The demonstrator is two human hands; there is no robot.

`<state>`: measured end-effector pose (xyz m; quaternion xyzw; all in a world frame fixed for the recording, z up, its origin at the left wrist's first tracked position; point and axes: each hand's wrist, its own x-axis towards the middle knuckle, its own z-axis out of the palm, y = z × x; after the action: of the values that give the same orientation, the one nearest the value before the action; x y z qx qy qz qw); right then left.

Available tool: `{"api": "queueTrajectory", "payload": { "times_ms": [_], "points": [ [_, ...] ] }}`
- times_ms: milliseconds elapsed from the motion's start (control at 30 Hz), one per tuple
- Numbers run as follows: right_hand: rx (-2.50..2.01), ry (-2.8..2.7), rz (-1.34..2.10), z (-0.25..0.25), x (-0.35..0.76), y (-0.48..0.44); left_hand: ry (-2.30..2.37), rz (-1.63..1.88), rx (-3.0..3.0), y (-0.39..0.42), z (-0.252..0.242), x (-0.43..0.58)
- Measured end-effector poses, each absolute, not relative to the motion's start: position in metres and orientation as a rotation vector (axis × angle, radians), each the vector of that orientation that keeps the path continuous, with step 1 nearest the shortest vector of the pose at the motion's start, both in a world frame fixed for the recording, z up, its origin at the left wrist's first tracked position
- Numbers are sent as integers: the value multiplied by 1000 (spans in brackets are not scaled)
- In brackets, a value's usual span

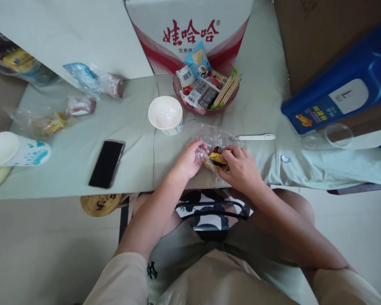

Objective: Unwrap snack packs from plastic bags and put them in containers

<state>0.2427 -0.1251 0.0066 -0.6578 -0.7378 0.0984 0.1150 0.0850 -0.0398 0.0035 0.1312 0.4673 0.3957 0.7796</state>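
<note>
Near the table's front edge, my left hand [192, 159] grips the side of a clear plastic bag [214, 134], its fingers curled on the crinkled film. In the bag lies a small yellow packet [216, 159] with dark and red parts. From the right, my right hand [241, 167] is closed on the packet's end, thumb and fingers bent round it; its fingertips are partly hidden. A white paper bowl [165, 114] stands just beyond my left hand. Beyond my right hand lies a white, slim-handled tool [254, 137], perhaps a folded knife.
A pinkish bowl of wrapped snacks [206, 91] stands before a white and red carton [190, 34]. Left are a black phone [107, 164], a tipped paper cup [19, 149] and bagged snacks [81, 106]. A blue jug [339, 80] and clear plastic cup [338, 135] are right.
</note>
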Motion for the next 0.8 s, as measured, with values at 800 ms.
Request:
{"api": "queueTrajectory", "payload": {
  "times_ms": [800],
  "points": [
    [-1482, -1137, 363, 60, 271, -93, 1307, 1054, 973, -24, -7, 57]
  ]
}}
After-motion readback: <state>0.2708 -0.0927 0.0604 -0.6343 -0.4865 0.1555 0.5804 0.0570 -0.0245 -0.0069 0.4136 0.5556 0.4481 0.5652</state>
